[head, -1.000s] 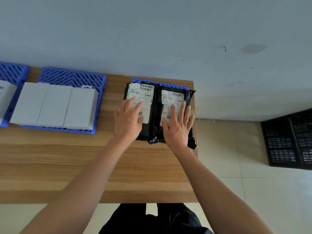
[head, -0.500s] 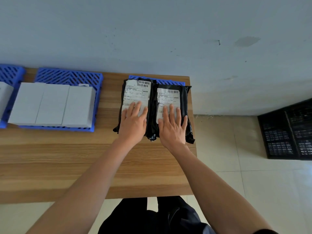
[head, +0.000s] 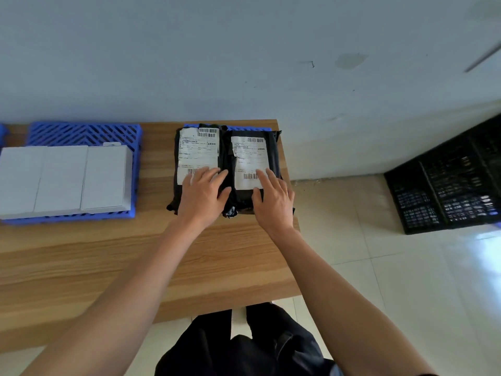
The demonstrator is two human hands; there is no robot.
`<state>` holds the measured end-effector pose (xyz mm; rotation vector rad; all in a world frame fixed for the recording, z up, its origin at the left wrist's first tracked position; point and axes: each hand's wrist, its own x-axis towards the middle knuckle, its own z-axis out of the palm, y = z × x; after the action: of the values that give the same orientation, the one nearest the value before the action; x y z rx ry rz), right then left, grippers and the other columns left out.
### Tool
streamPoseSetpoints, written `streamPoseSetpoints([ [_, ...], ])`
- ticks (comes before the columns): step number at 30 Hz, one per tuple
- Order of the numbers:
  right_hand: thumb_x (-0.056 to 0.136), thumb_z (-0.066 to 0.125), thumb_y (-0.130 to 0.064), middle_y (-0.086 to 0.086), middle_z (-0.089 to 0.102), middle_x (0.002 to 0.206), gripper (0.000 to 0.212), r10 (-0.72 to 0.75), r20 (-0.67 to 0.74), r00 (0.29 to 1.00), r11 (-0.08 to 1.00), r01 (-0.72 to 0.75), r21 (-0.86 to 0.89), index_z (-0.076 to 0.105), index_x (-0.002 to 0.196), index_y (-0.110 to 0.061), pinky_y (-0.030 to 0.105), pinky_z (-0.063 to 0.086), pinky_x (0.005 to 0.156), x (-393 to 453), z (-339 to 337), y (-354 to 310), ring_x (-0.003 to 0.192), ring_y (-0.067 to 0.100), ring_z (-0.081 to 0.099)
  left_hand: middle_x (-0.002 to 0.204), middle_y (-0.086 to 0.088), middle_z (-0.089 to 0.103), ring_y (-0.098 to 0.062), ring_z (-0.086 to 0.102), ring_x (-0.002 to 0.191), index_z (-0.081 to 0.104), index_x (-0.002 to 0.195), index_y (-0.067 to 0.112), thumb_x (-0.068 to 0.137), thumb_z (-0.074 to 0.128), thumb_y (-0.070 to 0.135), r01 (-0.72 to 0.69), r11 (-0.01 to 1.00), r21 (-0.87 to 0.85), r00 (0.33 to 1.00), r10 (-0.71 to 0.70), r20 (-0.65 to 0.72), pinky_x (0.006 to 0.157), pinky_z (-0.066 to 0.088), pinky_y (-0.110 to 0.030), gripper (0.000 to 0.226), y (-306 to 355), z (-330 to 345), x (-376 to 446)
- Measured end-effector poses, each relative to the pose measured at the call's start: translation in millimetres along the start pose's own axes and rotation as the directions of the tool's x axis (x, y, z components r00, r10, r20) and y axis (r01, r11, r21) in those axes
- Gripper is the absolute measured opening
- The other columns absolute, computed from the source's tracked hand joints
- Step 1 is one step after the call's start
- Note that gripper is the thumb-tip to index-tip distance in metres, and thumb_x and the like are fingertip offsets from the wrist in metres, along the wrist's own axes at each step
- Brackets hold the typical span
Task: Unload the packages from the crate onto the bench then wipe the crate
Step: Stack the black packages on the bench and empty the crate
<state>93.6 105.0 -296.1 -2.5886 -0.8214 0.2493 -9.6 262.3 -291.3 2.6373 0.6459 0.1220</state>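
Two black plastic packages are seen side by side at the far right end of a wooden table [head: 113, 261], lying on a blue slatted tray [head: 249, 128] against a pale wall. The left package [head: 198, 153] and the right package [head: 253, 158] each carry a white shipping label with barcodes. The left hand [head: 202, 196] is laid flat on the left package, its grip loose with fingers straight. The right hand [head: 273, 204] is laid likewise on the right package, fingers spread and straight. Farther left, white boxes [head: 62, 180] are set on another blue tray [head: 81, 132]. A black crate [head: 447, 183] stands on the tiled floor at the right.
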Motion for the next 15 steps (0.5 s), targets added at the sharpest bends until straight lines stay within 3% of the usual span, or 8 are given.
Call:
streamPoseSetpoints([
  [3,0.101,0.050,-0.021,0.004,0.055,0.146,0.042,0.018,-0.061,0.998,0.994,-0.012,0.105,0.052,0.143,-0.017,0.048,0.045,0.105,-3.6,-21.9,15.4,0.129,0.028,0.052,0.134,-0.004,0.066,-0.027,0.056,0.129,0.060,0.140,0.015,0.102,0.056,0.033,-0.021,0.999,-0.037,0.999,0.022,0.026,0.106,0.044,-0.054,0.042,16.7,-8.7,7.7],
  [7,0.102,0.049,-0.023,0.004,0.069,0.117,0.027,0.090,-0.178,0.980,0.976,-0.052,0.211,0.064,0.124,-0.019,0.043,0.055,0.082,-10.2,-56.5,49.5,0.099,0.028,0.066,0.138,-0.006,0.063,-0.030,0.053,0.132,0.056,0.144,0.016,0.103,0.056,0.028,-0.037,0.999,-0.029,0.995,0.039,0.093,0.105,0.046,-0.052,0.043,58.2,-13.7,17.7],
  [11,0.102,0.052,-0.027,0.000,0.067,0.127,0.030,0.161,-0.193,0.968,0.965,-0.113,0.237,0.066,0.127,-0.020,0.034,0.051,0.084,-25.9,-92.4,103.0,0.107,0.023,0.066,0.126,-0.003,0.069,-0.029,0.059,0.122,0.061,0.138,0.019,0.103,0.054,0.028,-0.091,0.995,-0.050,0.985,0.097,0.142,0.098,0.050,-0.049,0.037,126.3,-1.6,24.0],
  [13,0.100,0.054,-0.024,0.000,0.065,0.132,0.032,0.157,-0.166,0.973,0.967,-0.118,0.225,0.065,0.130,-0.021,0.036,0.052,0.088,-38.0,-113.0,134.1,0.113,0.022,0.063,0.110,0.000,0.074,-0.026,0.065,0.107,0.068,0.129,0.020,0.102,0.054,0.027,-0.116,0.991,-0.067,0.985,0.123,0.122,0.085,0.053,-0.040,0.031,163.5,8.5,23.6],
  [15,0.099,0.056,-0.025,0.000,0.062,0.136,0.035,0.154,-0.109,0.982,0.971,-0.131,0.198,0.062,0.134,-0.022,0.037,0.051,0.093,-52.4,-135.6,167.1,0.119,0.023,0.060,0.108,0.000,0.075,-0.024,0.067,0.102,0.070,0.124,0.021,0.101,0.053,0.028,-0.150,0.987,-0.061,0.979,0.157,0.128,0.077,0.050,-0.033,0.030,202.2,18.9,22.7],
])
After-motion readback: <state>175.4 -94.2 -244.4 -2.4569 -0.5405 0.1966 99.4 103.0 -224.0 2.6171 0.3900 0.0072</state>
